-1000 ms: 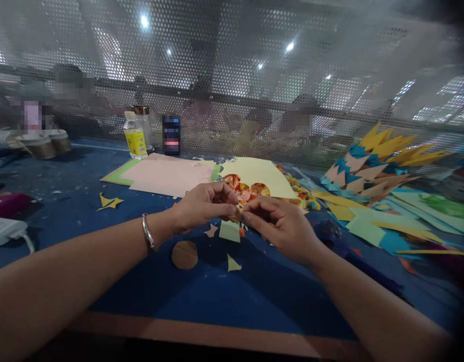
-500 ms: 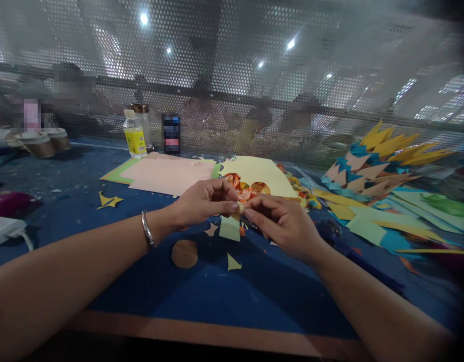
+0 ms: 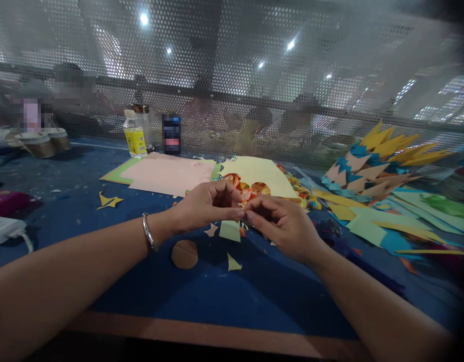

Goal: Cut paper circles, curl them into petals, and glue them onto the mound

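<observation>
My left hand (image 3: 211, 203) and my right hand (image 3: 282, 223) meet fingertip to fingertip above the blue table (image 3: 212, 301). Both are closed in a pinch on a small pale yellow paper piece, now almost wholly covered by the fingers. Just behind them lie shiny orange curled pieces (image 3: 260, 188) on a pale yellow sheet (image 3: 267, 171). A pale green paper strip (image 3: 230, 231) shows below the fingertips. Nearer to me are a round brown cardboard disc (image 3: 185, 254) and a pointed yellow paper scrap (image 3: 234, 263). A silver bracelet (image 3: 147, 232) circles my left wrist.
Pink sheets (image 3: 171, 173) lie behind my left hand, near a bottle (image 3: 134, 136) and a phone (image 3: 172, 133). Right stands a spiky paper cone (image 3: 362, 171) beside coloured offcuts (image 3: 371, 221). A white charger (image 3: 5, 230) sits left. Perforated metal (image 3: 232, 60) closes the back.
My fingertips have closed in around the small yellow paper piece, which showed between them before. My left fingertips have shifted slightly right; the things on the table stay put.
</observation>
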The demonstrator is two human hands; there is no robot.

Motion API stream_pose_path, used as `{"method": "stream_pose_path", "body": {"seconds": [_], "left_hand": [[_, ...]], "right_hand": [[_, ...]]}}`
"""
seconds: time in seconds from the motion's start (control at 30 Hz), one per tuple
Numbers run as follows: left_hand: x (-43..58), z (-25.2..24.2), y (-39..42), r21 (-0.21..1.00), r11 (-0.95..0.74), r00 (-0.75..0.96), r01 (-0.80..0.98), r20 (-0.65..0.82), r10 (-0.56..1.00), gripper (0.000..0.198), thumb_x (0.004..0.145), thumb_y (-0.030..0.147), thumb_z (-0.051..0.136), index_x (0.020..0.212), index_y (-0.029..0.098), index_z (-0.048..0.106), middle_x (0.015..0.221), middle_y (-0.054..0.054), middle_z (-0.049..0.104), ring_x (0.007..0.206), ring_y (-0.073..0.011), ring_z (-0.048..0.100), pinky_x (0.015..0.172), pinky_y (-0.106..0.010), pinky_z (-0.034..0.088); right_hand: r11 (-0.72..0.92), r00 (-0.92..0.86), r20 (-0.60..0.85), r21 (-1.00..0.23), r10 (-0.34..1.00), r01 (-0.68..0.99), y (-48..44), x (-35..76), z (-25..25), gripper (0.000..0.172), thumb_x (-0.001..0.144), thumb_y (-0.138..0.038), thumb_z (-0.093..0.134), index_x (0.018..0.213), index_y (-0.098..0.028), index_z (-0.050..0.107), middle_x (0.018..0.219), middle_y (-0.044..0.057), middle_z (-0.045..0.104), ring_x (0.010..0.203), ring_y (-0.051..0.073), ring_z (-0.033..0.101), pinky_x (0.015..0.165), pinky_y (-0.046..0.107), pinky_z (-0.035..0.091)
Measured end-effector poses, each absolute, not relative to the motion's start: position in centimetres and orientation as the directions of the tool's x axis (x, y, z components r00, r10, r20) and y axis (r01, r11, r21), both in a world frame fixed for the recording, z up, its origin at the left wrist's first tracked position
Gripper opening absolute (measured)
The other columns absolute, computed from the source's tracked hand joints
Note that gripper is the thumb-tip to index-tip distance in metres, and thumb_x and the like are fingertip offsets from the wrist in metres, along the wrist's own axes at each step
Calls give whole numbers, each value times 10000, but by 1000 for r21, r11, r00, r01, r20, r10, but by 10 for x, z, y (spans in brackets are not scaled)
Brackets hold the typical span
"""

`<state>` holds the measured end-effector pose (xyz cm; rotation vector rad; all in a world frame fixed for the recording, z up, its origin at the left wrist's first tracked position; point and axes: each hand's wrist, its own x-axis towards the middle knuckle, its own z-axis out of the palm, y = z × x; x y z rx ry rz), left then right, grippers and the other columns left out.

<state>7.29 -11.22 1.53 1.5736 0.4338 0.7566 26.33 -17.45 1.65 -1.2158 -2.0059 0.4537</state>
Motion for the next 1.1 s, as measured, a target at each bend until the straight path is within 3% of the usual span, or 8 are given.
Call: {"method": "stream_pose_path", "body": {"seconds": [0.17,0.5,0.87,1.1], "left_hand": [[73,13,-111,972,-192,715,-133,229,661,273,737,167,696,961,147,542,764,-5,613,731,-112,598,720,-285,458],[75,13,-111,980,-179,633,-88,194,749,243,695,130,699,866,151,527,692,10,628,673,-107,624,701,-278,465],[78,11,-116,969,-243,570,-46,225,791,282,670,137,689,907,156,537,756,0,594,712,-121,586,686,-296,466],[84,14,-127,996,-39,522,-82,77,849,369,616,101,715,913,168,506,645,43,554,626,-106,567,658,-290,451]], "right_hand": [[477,-259,411,-630,874,612,-176,263,17,150,886,-302,543,818,-184,606,689,1,553,565,102,443,507,232,359],[461,-251,399,-622,882,633,-174,263,14,162,898,-309,534,833,-184,614,713,10,564,592,112,461,517,234,360],[456,-235,418,-578,878,677,-171,263,10,233,887,-395,556,813,-186,628,678,14,581,555,111,469,490,239,361],[477,-248,438,-557,864,680,-172,262,13,167,882,-310,554,785,-186,608,673,3,546,565,107,469,502,230,371]]}}
